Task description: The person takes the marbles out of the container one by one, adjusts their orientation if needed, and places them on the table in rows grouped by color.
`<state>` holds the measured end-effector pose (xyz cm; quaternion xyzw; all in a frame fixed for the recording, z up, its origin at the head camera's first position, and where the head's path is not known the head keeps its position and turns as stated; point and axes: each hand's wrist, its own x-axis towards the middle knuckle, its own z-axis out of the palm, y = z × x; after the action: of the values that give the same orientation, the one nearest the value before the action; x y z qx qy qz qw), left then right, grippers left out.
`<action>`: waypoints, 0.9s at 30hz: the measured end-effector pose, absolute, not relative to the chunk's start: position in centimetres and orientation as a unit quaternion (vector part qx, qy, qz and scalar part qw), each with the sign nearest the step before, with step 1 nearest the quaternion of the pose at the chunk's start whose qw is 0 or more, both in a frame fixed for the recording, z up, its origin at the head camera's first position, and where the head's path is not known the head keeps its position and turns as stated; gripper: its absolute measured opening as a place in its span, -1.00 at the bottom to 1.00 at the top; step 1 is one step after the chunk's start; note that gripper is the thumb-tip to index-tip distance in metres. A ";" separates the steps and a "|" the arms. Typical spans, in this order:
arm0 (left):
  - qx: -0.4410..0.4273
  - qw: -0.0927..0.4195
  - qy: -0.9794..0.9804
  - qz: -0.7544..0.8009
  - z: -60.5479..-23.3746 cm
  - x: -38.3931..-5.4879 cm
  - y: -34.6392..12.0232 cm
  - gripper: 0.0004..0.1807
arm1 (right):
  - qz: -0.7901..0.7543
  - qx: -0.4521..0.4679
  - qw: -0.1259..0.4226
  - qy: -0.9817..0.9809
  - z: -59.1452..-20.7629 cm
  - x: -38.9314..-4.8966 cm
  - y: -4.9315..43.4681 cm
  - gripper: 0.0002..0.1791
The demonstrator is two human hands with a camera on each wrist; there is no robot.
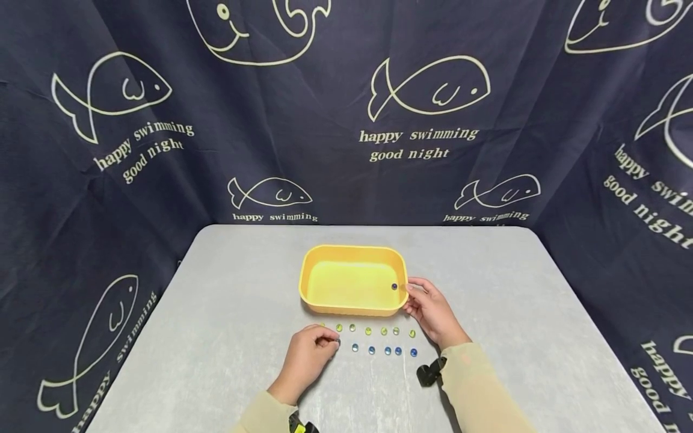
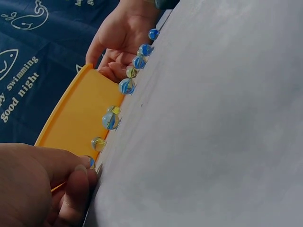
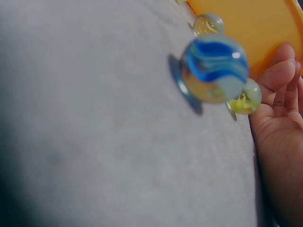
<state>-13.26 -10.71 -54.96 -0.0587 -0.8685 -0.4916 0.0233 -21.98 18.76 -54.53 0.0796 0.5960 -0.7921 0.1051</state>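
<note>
In the head view my left hand [image 1: 307, 359] pinches a blue-swirled glass marble [image 2: 91, 162] between thumb and fingertips, low over the table at the left end of a row. My right hand [image 1: 433, 310] grips the right end of a yellow plastic tub [image 1: 354, 311], one fingertip at its rim. Inside the tub, near that end, lies one dark blue marble [image 1: 394, 287]. Blue marbles [image 1: 371, 350] form the near row. Yellow-green marbles [image 1: 368, 331] form another row between it and the tub; my left hand partly covers the leftmost one.
The tub and marbles stand on a pale grey table [image 1: 227, 288] with rounded far corners. Dark blue curtains [image 1: 335, 126] with fish prints hang behind it and on both sides. A black wrist device [image 1: 430, 373] sits by my right sleeve.
</note>
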 end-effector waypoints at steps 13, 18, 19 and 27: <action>-0.053 0.028 -0.877 -0.477 -55.1 -13.4 -10.4 -0.84 | -0.793 0.076 0.106 0.595 -54.6 -22.1 18.8 -0.53; -0.053 0.033 -0.878 -0.475 -55.0 -13.5 -10.3 -0.85 | -0.793 0.077 0.109 0.595 -54.5 -22.1 18.8 -0.52; -0.052 0.034 -0.878 -0.474 -55.0 -13.5 -10.3 -0.85 | -0.793 0.077 0.109 0.594 -54.5 -22.1 18.8 -0.52; -0.052 0.032 -0.879 -0.473 -54.9 -13.5 -10.3 -0.86 | -0.795 0.076 0.106 0.593 -54.6 -22.1 18.8 -0.51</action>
<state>-13.45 -10.32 -54.91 -0.0516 -0.8790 -0.4729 0.0323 -22.09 18.79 -54.61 0.0758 0.5925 -0.7949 0.1064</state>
